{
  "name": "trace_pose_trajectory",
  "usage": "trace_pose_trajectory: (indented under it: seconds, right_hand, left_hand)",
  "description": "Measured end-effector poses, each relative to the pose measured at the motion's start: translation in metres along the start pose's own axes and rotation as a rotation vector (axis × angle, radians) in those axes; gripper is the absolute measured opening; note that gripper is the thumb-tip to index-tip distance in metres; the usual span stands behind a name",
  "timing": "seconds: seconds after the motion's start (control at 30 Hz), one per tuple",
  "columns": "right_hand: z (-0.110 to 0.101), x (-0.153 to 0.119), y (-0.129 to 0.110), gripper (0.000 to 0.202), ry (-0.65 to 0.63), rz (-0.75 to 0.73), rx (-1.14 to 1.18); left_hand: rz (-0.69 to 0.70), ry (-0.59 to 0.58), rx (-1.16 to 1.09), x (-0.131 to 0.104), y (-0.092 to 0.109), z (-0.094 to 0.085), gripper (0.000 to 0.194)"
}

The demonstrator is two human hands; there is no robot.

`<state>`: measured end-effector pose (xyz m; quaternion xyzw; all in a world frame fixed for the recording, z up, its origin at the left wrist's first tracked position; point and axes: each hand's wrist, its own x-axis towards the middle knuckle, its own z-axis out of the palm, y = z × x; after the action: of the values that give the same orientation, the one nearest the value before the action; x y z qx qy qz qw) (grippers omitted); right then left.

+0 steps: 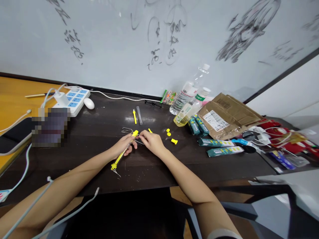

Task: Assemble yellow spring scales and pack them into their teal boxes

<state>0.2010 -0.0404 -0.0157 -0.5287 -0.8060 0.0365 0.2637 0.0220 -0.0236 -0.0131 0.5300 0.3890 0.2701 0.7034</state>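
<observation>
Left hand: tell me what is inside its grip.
The left hand grips a yellow stick-shaped piece. Both ends stick out, with thin wire at the lower one. Whatever the hand itself covers cannot be seen.

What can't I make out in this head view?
All in the head view:
- Right hand: what its fingertips pinch is too small and thin to tell.
- Small yellow piece beyond it: lower end hidden by that hand.
- Dark object at left: masked by pixel blocks.
- Phone: cut off by the left edge.
- Green boxes: print too small to read.
- Brown package: any contents hidden by its wrapping.
</observation>
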Motion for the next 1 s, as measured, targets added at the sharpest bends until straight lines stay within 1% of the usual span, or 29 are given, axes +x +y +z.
trace_pose_trajectory:
  seconds: [0.1, 0.3, 0.53, 0.67, 0.87, 1.0]
  right_hand:
    - [0.0, 0.0, 0.0, 0.021, -0.006, -0.053, -0.095]
    - [-0.001, 0.0, 0.006, 0.023, 0.012, -0.155, -0.141]
    - [0.001, -0.002, 0.004, 0.027, 0.012, -0.172, -0.238]
    - [0.0, -0.003, 0.0, 0.026, -0.016, -0.166, -0.28]
    - [-0.002, -0.002, -0.007, 0.026, -0.068, -0.131, -0.274]
    - [-0.002, -0.001, -0.01, 0.024, -0.08, -0.136, -0.296]
  left_hand:
    - [-0.007, -0.027, 0.062, 0.001, -0.003, 0.0, 0.023]
    - [-0.016, -0.004, 0.086, 0.003, -0.007, -0.001, 0.014]
    - [0.002, -0.012, 0.145, 0.002, -0.008, -0.001, 0.008]
    - [0.013, -0.03, 0.19, 0.003, -0.01, -0.001, 0.01]
    - [0.06, -0.042, 0.253, 0.003, -0.013, -0.002, 0.015]
    - [0.055, -0.03, 0.244, 0.002, -0.012, 0.0, 0.014]
